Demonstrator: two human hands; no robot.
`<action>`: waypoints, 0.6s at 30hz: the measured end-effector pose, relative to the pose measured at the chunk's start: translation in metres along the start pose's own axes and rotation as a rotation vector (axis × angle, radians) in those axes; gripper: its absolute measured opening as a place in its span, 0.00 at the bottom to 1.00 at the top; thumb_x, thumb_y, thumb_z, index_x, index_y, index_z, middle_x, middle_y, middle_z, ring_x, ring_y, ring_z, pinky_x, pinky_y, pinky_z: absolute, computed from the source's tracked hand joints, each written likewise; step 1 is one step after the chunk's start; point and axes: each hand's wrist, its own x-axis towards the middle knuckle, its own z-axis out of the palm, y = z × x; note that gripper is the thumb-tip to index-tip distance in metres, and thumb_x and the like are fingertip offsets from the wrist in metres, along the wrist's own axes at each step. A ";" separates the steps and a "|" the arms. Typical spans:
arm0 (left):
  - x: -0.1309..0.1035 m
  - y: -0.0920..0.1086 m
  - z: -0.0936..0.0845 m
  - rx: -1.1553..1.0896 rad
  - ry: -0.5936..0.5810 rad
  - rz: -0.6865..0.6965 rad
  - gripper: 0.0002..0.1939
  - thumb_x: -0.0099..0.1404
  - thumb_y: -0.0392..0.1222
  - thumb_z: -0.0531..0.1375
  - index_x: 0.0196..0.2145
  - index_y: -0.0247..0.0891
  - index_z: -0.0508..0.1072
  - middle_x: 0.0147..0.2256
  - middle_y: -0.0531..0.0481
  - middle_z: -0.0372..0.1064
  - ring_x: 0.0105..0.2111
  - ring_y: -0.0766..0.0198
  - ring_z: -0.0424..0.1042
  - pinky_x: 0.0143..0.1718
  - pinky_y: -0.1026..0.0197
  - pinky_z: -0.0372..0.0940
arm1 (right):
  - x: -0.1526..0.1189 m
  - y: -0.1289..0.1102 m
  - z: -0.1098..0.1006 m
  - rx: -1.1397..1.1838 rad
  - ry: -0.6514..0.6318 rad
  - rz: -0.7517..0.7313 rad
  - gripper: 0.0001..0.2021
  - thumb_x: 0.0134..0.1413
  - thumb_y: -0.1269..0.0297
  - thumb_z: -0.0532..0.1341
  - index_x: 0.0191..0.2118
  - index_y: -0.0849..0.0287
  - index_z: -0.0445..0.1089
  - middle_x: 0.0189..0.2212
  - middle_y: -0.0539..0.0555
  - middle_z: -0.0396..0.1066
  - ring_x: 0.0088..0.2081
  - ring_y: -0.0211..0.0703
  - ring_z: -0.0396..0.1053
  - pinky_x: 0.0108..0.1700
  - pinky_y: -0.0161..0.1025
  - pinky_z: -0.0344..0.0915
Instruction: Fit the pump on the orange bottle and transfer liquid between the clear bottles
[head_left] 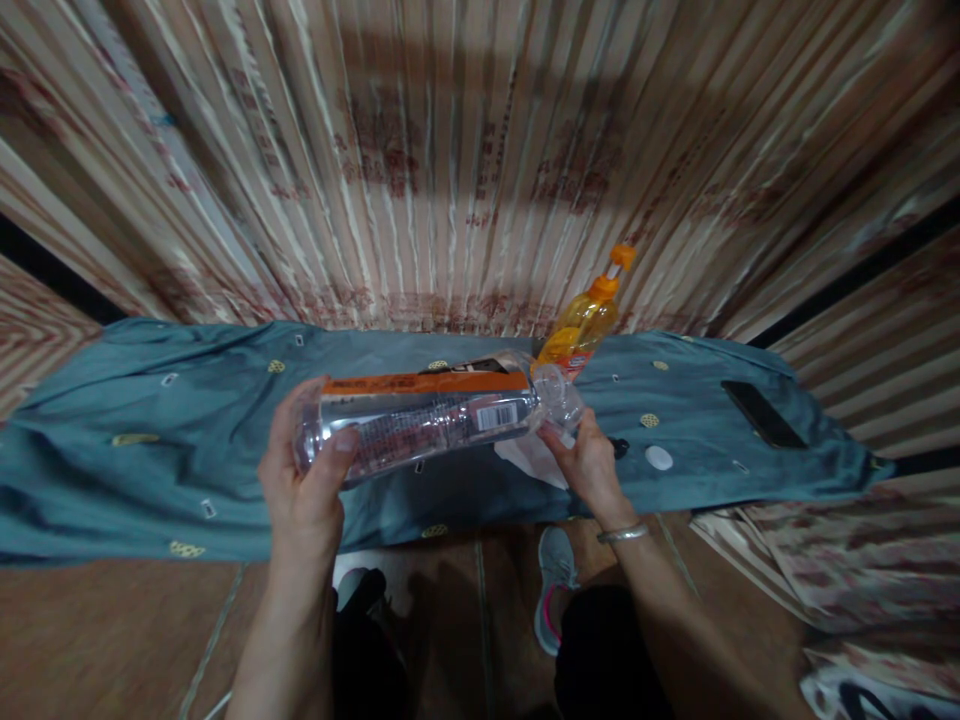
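The left hand [306, 460] is wrapped around one end of the clear bottle [427, 415]; the right hand [589, 455] pinches the other. It is sideways above the tabletop [217, 400], near the pump bottle [585, 325].

Two hands [306, 492] [592, 468], two bottles [431, 415] [581, 330]; one phone [763, 413] toward three o'clock, one white disc [658, 458] toward four; two shoes [555, 575] [350, 590] toward six.

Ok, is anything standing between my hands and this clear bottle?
Nothing visible: the left hand grips the clear bottle by its base, the right hand is at its neck end. A white sheet shows beside the right hand; whether it's held, I can't tell.
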 end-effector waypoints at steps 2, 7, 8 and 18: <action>0.000 -0.001 -0.001 0.002 -0.001 -0.001 0.28 0.54 0.56 0.68 0.51 0.46 0.77 0.44 0.50 0.76 0.44 0.52 0.74 0.50 0.50 0.67 | 0.000 -0.001 0.000 -0.002 -0.010 0.011 0.28 0.60 0.36 0.55 0.50 0.58 0.65 0.38 0.62 0.78 0.39 0.56 0.78 0.39 0.46 0.72; 0.001 -0.002 -0.002 0.013 -0.005 -0.008 0.29 0.54 0.57 0.68 0.52 0.45 0.77 0.46 0.49 0.76 0.45 0.51 0.74 0.51 0.49 0.66 | 0.001 -0.001 -0.001 0.008 -0.026 0.022 0.30 0.60 0.36 0.55 0.51 0.60 0.65 0.38 0.64 0.78 0.40 0.57 0.78 0.40 0.47 0.72; 0.001 -0.002 -0.002 0.006 -0.001 -0.012 0.30 0.53 0.58 0.69 0.51 0.44 0.77 0.46 0.49 0.76 0.45 0.51 0.74 0.51 0.49 0.66 | 0.001 -0.001 -0.001 0.012 -0.027 0.022 0.30 0.60 0.36 0.55 0.51 0.61 0.65 0.38 0.63 0.78 0.39 0.57 0.78 0.40 0.47 0.72; 0.000 -0.002 -0.002 0.034 -0.010 0.003 0.28 0.55 0.57 0.67 0.52 0.46 0.76 0.46 0.49 0.75 0.46 0.51 0.74 0.52 0.48 0.67 | 0.000 0.000 0.000 0.016 -0.007 0.015 0.29 0.60 0.36 0.56 0.49 0.58 0.65 0.37 0.62 0.78 0.39 0.57 0.78 0.39 0.47 0.72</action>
